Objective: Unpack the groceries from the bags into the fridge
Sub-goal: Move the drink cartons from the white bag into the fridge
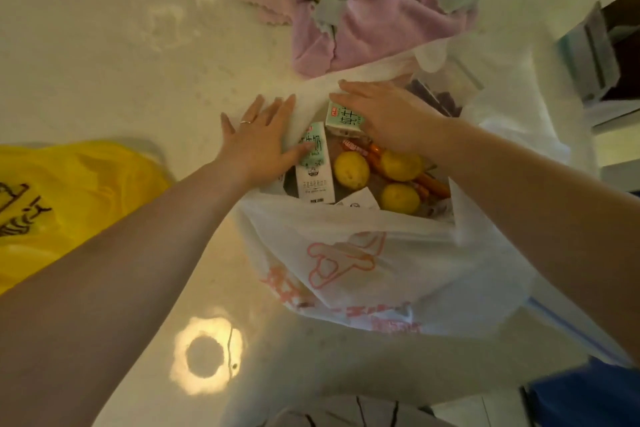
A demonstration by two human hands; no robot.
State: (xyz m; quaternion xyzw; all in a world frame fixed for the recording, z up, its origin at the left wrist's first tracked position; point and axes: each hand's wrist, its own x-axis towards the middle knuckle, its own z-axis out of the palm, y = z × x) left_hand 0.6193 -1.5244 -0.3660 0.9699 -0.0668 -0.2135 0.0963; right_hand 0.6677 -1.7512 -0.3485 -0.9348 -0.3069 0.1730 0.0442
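At frame centre, the flat-fingered left hand (pixel 258 135) spreads the white plastic bag's (pixel 381 263) left rim while the right hand (pixel 384 114) grips a milk carton (pixel 343 120) at its far edge, bare worktop (pixel 121 45) lying upper left.

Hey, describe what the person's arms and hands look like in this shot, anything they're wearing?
Both forearms are bare, with no sleeves in view as far as the frame edges. The left hand wears a thin silver-coloured ring on one finger. The right hand shows no ring, watch or bracelet. No gloves on either hand.
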